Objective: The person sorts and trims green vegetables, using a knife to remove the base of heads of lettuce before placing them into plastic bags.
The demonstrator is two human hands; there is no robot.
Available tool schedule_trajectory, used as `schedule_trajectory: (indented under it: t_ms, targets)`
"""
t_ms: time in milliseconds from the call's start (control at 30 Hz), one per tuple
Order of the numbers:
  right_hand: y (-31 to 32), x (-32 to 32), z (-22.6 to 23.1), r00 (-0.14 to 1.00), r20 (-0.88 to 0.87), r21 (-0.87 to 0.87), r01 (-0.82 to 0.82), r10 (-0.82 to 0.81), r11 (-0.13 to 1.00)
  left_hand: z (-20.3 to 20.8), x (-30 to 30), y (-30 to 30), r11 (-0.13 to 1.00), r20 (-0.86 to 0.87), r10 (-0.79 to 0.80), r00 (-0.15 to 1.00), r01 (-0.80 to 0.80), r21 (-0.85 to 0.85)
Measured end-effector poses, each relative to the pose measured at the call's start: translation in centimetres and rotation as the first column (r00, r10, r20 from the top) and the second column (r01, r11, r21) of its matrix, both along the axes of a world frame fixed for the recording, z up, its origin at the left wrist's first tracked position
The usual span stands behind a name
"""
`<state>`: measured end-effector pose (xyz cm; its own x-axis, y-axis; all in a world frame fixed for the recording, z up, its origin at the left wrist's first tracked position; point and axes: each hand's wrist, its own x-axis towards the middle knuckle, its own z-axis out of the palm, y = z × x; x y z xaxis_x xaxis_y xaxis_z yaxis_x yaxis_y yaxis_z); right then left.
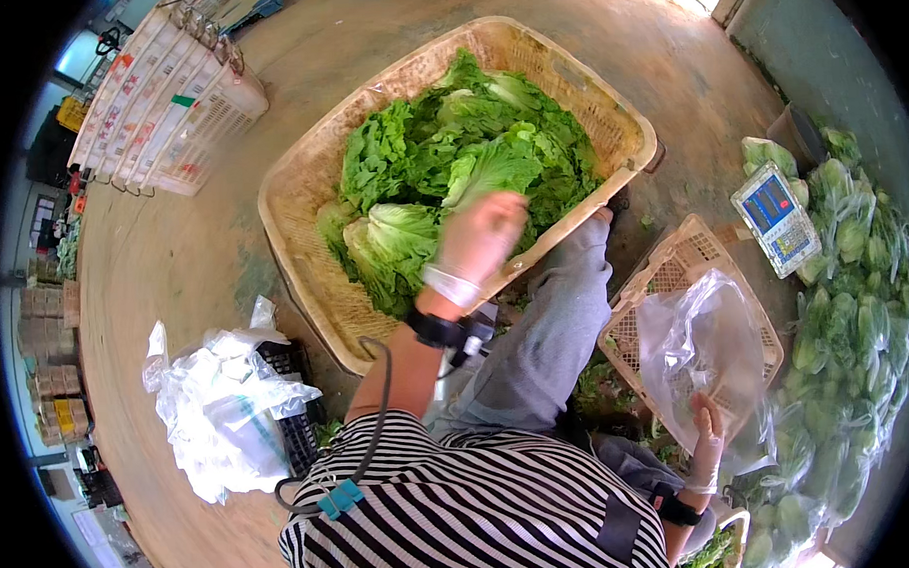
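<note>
A worn yellowish plastic crate [302, 214] holds several heads of leafy green lettuce [469, 133]. Over the near side of the lettuce is my left hand [481, 233] in a thin clear glove; motion smears its fingers, so its grip is unclear. On my right, a clear plastic bag [702, 340] lies opened out over a smaller tan basket [664, 267]. My gloved right hand [708, 437] has its fingers closed on the near edge of this bag. The bag appears to have nothing in it.
White plastic bags [224, 412] lie on a dark crate [290, 390] at left. Stacked white crates [168, 104] stand far left. A digital scale display [776, 218] rises beyond the basket. Bagged greens [847, 350] pile along the right wall. Part of another crate [739, 534] shows near right.
</note>
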<state>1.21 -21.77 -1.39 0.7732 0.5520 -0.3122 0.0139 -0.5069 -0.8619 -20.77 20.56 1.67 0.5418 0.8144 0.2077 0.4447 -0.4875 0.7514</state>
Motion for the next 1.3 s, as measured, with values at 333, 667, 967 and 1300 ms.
schedule_trajectory:
  t_ms: [333, 667, 967, 1300]
  targets:
    - [1.5, -3.5, 0.7, 0.997, 0.054, 0.009, -0.057, 0.057, 0.998, -11.8, -12.8, 12.9, 0.534, -0.758, 0.516, 0.400, -0.842, -0.080]
    - [0.2, -4.4, 0.4, 0.998, 0.054, 0.040, -0.012, 0.010, 0.999, -6.7, -10.6, 7.7, 0.701, 0.157, 0.382, 0.911, -0.175, -0.692]
    - [-0.9, -5.7, 0.0, 0.989, 0.071, -0.067, -0.124, 0.129, 0.990, -9.6, -14.2, 6.1, 0.858, -0.056, 0.312, 0.949, -0.306, -0.413]
    - [0.9, -9.4, 7.4, 0.962, 0.263, 0.104, -0.108, 0.078, 0.989, 9.0, -8.7, -2.8, 0.974, 0.335, 0.056, 0.941, -0.126, 0.191]
